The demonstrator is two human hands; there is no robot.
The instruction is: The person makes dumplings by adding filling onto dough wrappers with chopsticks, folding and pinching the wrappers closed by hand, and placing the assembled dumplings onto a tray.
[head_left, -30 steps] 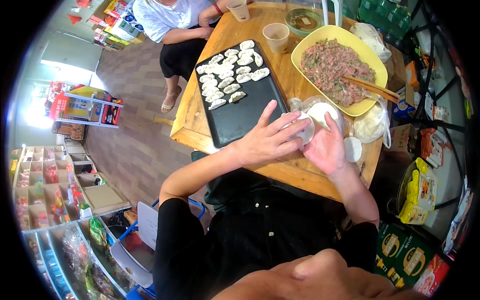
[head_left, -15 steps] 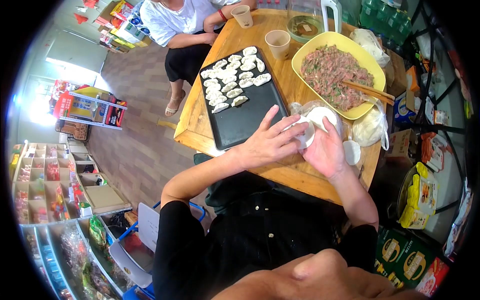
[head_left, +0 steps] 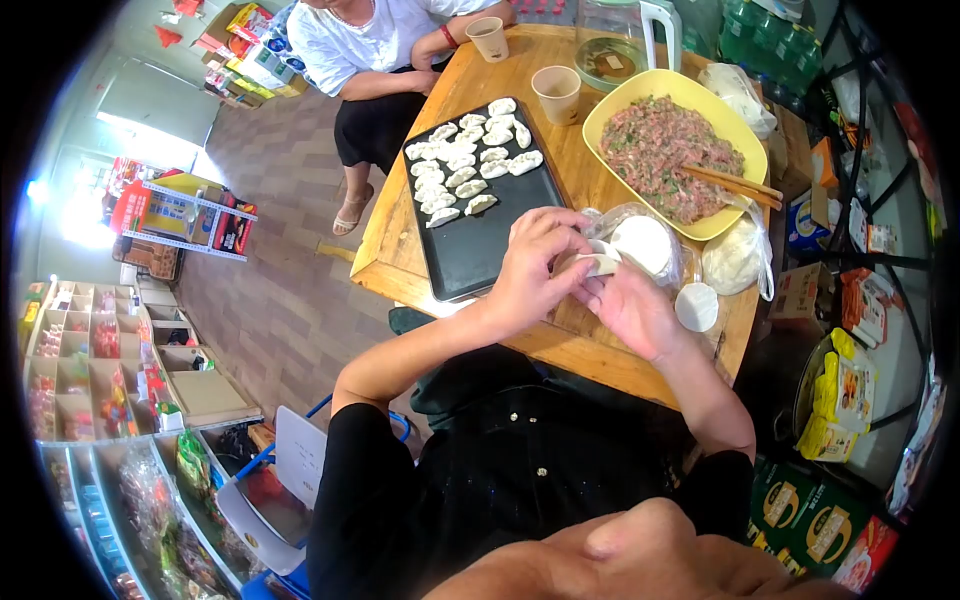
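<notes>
My left hand (head_left: pixel 540 265) pinches the edge of a folded white dough wrapper (head_left: pixel 602 262) over the table's near edge. My right hand (head_left: pixel 635 308) supports the same wrapper from the other side, its fingers under and against it. Left of the hands lies a black tray (head_left: pixel 465 255) with several shaped dumplings (head_left: pixel 462 160) on its far part. Beyond my right hand sits a stack of round wrappers (head_left: pixel 643 246) in clear plastic, and one loose wrapper (head_left: pixel 697 307) is beside it. A yellow bowl (head_left: pixel 752 125) holds minced filling (head_left: pixel 668 150) and chopsticks (head_left: pixel 730 184).
Two paper cups (head_left: pixel 557 95) (head_left: pixel 488 38) and a clear jug (head_left: pixel 612 50) stand on the far part of the wooden table (head_left: pixel 385 250). A bag of dough (head_left: pixel 735 257) is at the right. Across the table's left corner sits a person (head_left: pixel 370 50).
My hands have come closer together, and the wrapper that lay open and flat is now folded between my fingers. The view has shifted slightly.
</notes>
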